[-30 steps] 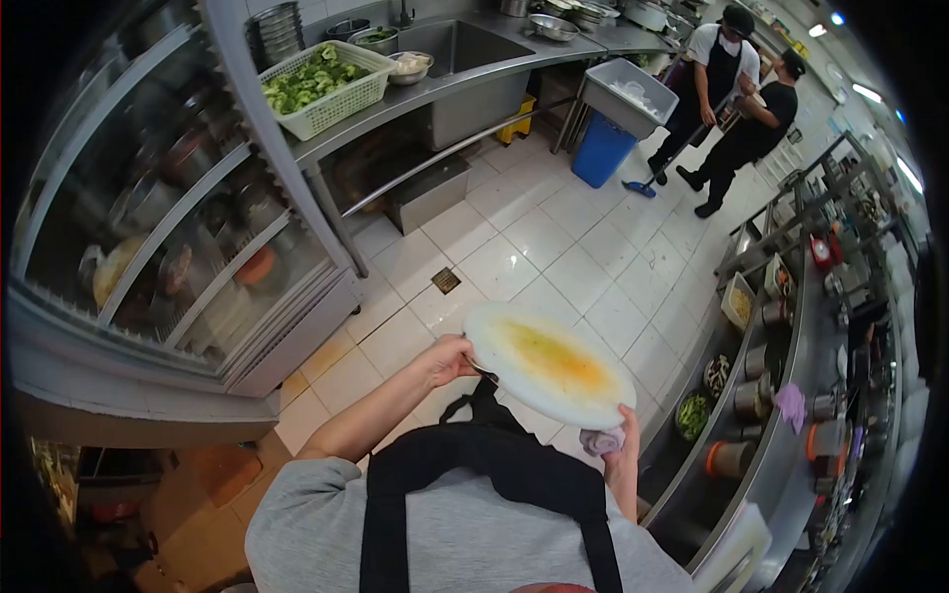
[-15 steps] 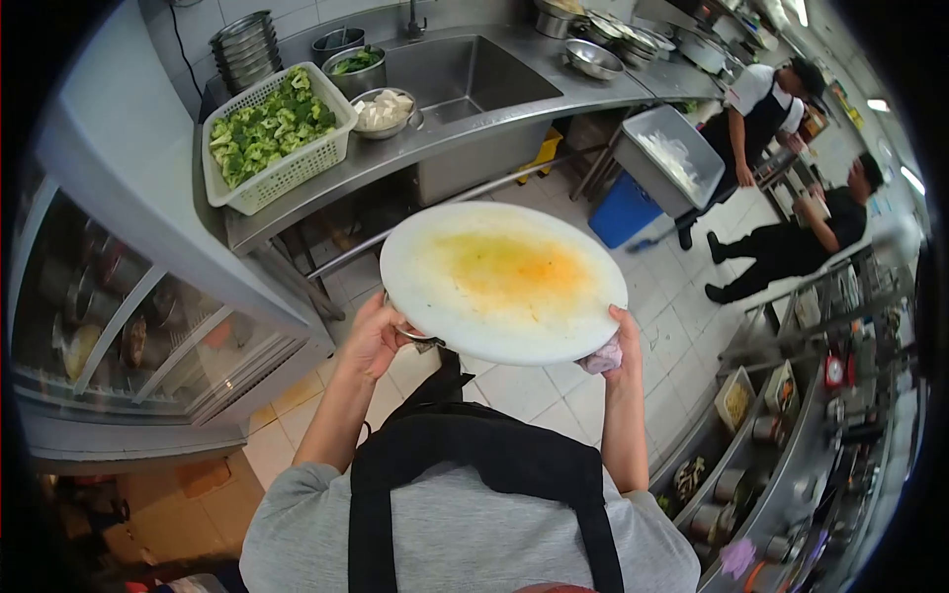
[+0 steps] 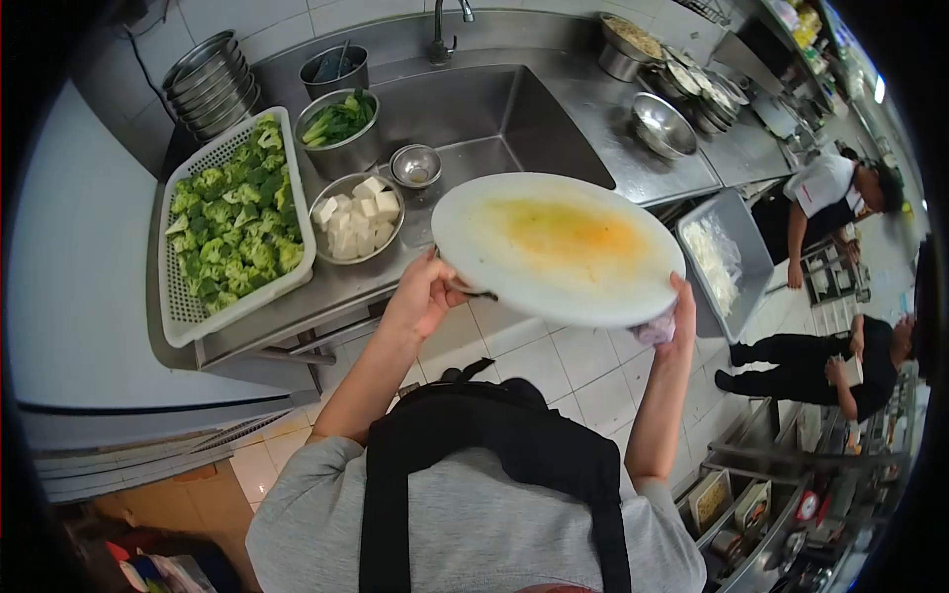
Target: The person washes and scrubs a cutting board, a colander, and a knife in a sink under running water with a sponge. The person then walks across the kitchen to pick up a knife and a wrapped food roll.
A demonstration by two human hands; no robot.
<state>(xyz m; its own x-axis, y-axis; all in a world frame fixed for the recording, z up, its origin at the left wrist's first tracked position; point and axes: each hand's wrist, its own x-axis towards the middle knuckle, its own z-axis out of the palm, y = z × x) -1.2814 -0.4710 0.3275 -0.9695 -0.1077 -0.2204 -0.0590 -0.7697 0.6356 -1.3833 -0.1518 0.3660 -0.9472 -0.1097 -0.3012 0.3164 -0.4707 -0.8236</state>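
A round white board (image 3: 563, 252), stained yellow-green and orange, is held up in front of the sink (image 3: 474, 119). My left hand (image 3: 427, 294) is closed on its left edge, with a dark-handled metal tool partly visible beneath the fingers. My right hand (image 3: 682, 316) grips the right edge, with a crumpled pinkish cloth (image 3: 654, 330) pressed against the board's underside. Left of the board, a bowl of white cubes (image 3: 356, 219) stands on the counter beside a small metal bowl (image 3: 415, 166).
A basket of broccoli (image 3: 237, 212), a pot of greens (image 3: 339, 128) and stacked metal containers (image 3: 210, 87) line the left counter. A grey tub (image 3: 727, 262) stands right of the board. Two people (image 3: 820, 203) are at the right.
The sink and counter now appear nearer. Both hands have carried the board toward the sink, and it has shifted right in view since half a second ago. The person in black remains at the right.
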